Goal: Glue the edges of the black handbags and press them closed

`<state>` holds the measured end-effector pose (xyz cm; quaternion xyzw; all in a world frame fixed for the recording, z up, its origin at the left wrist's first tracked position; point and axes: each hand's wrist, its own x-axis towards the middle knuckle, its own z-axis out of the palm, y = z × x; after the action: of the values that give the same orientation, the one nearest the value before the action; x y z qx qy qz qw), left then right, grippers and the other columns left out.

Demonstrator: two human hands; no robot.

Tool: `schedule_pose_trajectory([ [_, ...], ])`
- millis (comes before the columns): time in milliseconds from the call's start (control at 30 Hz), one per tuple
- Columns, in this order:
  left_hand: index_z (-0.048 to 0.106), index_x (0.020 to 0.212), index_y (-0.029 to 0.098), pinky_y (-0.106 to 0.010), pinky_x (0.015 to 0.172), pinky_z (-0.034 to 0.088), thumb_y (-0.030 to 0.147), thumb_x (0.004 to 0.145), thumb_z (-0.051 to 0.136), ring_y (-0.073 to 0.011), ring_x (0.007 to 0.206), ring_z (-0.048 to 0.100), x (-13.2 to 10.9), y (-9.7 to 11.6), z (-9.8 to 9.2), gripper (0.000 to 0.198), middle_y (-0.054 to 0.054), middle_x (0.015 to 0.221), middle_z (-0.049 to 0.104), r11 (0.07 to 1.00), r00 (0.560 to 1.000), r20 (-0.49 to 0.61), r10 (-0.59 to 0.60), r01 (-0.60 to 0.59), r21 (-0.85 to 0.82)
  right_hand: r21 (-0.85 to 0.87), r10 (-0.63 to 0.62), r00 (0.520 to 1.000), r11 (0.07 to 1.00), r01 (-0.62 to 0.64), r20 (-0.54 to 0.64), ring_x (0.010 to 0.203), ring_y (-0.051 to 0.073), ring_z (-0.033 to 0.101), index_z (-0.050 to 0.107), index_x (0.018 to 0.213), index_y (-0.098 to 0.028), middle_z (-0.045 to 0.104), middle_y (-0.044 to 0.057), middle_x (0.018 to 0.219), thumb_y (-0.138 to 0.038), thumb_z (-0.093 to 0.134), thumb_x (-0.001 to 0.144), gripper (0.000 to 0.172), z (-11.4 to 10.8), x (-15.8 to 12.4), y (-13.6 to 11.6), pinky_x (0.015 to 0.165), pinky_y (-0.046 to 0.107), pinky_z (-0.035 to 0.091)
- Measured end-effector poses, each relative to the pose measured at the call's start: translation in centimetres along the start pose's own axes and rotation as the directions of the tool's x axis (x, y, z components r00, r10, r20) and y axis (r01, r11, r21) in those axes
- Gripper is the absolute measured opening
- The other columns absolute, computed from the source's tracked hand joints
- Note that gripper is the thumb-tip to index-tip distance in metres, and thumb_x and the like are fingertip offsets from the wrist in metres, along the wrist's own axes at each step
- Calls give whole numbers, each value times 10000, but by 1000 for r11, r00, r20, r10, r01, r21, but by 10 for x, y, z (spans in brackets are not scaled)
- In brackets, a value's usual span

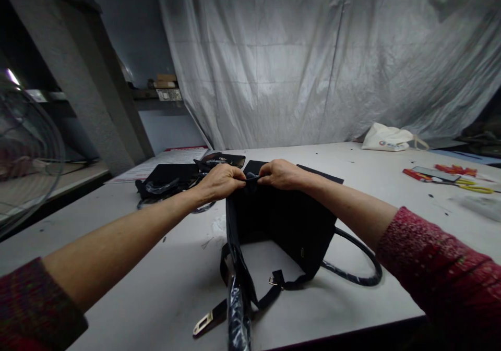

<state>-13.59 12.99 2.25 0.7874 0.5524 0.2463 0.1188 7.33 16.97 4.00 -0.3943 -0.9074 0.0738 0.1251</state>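
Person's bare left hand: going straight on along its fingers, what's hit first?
The narrow black strip that the left hand pinches; just past it, probably the bare right hand, though depth is unclear.

Left hand (222, 183) and right hand (281, 174) pinch black bag (291, 218).

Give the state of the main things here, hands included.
Black handbag, standing, open toward the camera
Left hand, pinching a dark strip
Right hand, pinching the same strip
Near handle, wrapped in clear film
Metal-tipped strap, unfastened
Yellow-handled scissors, lying down
White cloth bag, slumped
Silver curtain, hanging creased
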Motion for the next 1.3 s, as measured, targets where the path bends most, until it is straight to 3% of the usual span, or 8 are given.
schedule_pose_trajectory([
  [300,694,861,176,-254,613,401,462,726,639,-169,708,590,5,0,-1,321,-9,765,677,998,997,65,45,-42,-51,-81,46,996,995,-52,-76,665,153,550,738,834,-225,663,34,735,-393,574,801,237,7,6,-6,558,260,310],
  [467,722,810,200,-265,638,382,365,761,609,-172,720,606,10,13,-1,206,-12,740,690,970,988,14,152,-151,192,-155,1,997,988,-14,-80,742,199,601,738,874,-206,700,83,820,-355,508,813,280,8,2,-17,583,275,325],
  [567,737,811,208,-270,676,381,324,808,555,-162,720,614,9,14,-1,216,-5,746,701,947,975,3,222,-216,236,-192,-27,995,981,8,-94,812,233,621,745,888,-182,712,123,881,-278,473,810,300,8,1,-21,635,294,344],
  [667,739,807,206,-262,674,395,339,800,576,-158,717,616,9,9,-1,211,3,744,700,973,981,38,192,-196,125,-171,-52,997,984,42,-53,792,208,628,752,897,-201,722,92,870,-295,481,821,297,3,2,-18,636,276,362],
  [767,727,798,189,-252,629,410,367,749,636,-154,684,599,10,2,0,206,2,723,686,994,993,83,81,-74,-85,-79,-32,999,996,29,-42,729,159,618,742,930,-222,722,41,840,-277,502,815,272,-6,4,-8,587,239,365],
  [933,719,839,181,-249,646,451,323,630,752,-149,691,610,8,-4,2,255,-4,767,698,907,984,170,-56,122,-402,110,42,990,994,-27,-132,662,128,589,718,951,-201,715,21,804,-189,551,753,259,-12,-1,7,570,224,366],
  [1133,711,808,181,-244,629,439,296,585,782,-139,668,594,9,-6,3,260,4,743,684,902,985,158,-62,124,-415,172,-130,979,973,157,-158,730,121,599,719,952,-191,712,13,834,-242,556,810,222,-2,0,4,629,210,384],
  [1300,694,720,165,-228,527,336,334,600,758,-109,564,501,11,-6,4,218,27,625,606,945,991,128,-37,77,-317,-107,-249,961,966,237,-121,754,152,601,738,975,-237,721,22,856,-305,630,768,243,5,12,-10,601,242,324],
])
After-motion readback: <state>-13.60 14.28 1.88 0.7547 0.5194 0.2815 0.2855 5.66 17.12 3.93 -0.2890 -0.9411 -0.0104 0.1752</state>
